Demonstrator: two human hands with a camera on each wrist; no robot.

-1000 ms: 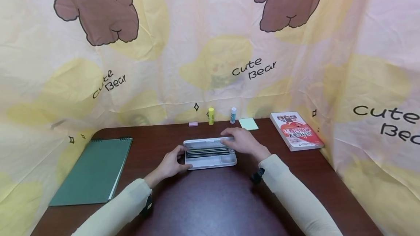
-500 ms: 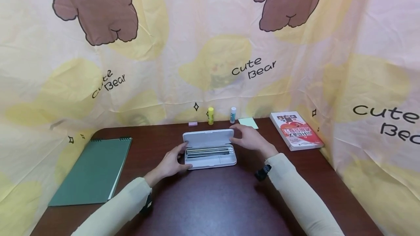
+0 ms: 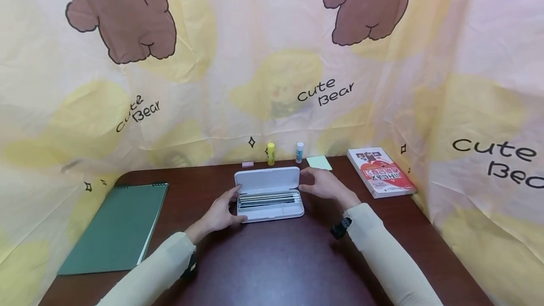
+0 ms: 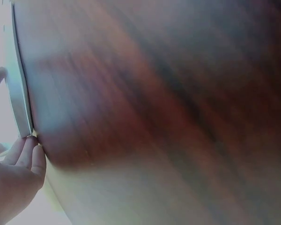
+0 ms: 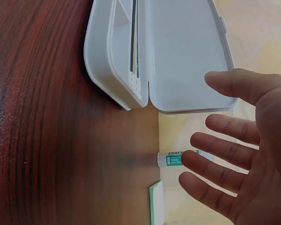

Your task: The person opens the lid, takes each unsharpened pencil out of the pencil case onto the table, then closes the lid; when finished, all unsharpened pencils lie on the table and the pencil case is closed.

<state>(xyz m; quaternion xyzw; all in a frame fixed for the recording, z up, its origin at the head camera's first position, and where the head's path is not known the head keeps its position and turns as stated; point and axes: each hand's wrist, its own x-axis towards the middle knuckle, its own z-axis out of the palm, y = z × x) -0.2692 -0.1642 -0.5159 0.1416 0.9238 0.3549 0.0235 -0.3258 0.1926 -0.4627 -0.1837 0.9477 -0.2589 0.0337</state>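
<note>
A white pencil case lies open on the table, its lid tilted up at the back. Several pencils lie side by side in its rear part, as the head view shows. My left hand grips the case's left end, thumb at the front corner and fingers toward the back; in the left wrist view its fingertips meet the case's side. My right hand is by the lid's right end. In the right wrist view its fingers are spread and straight, and the thumb overlaps the lid.
Behind the case stand a yellow tube and a white-capped glue stick, with a pink eraser and pale green sticky notes nearby. A green spiral pad lies left, a red-and-white book right. A printed curtain encloses the table.
The lid has swung from low over the case to tilted up at the back. My right hand has moved right, off the case's top. The left hand stays at the left end.
</note>
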